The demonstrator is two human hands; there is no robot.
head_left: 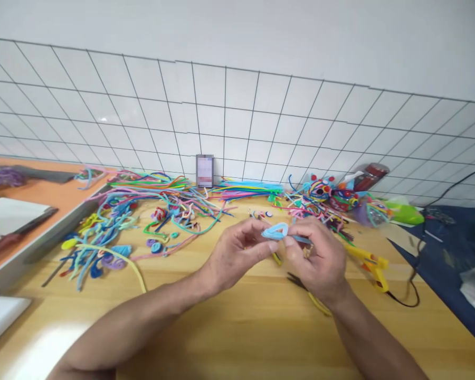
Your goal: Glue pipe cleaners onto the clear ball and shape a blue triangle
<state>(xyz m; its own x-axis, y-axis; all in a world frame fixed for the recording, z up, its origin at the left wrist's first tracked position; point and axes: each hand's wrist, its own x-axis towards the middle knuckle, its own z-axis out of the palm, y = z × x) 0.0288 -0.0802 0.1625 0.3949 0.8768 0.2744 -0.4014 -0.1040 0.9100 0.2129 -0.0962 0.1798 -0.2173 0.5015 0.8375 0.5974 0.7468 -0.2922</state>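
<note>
Above the wooden table, my left hand (pixel 239 248) pinches one end of a light blue pipe cleaner (pixel 275 230) bent into a small flattened loop. From the other side, my right hand (pixel 320 258) grips the same loop with thumb and fingers, and a tail of it runs along under those fingers. Below my right hand lies a pair of scissors (pixel 320 304) with yellow handles and dark blades, partly hidden. A yellow glue gun (pixel 374 265) with a black cord rests to the right of that hand.
Loose pipe cleaners (pixel 150 184) in many colours lie along the back and left. Coiled pieces (pixel 156 247) sit near the middle left. A phone (pixel 205 171) leans against the tiled wall. Colourful finished-looking figures (pixel 320 188) stand at the back right. A white object (pixel 3 316) is at the left edge.
</note>
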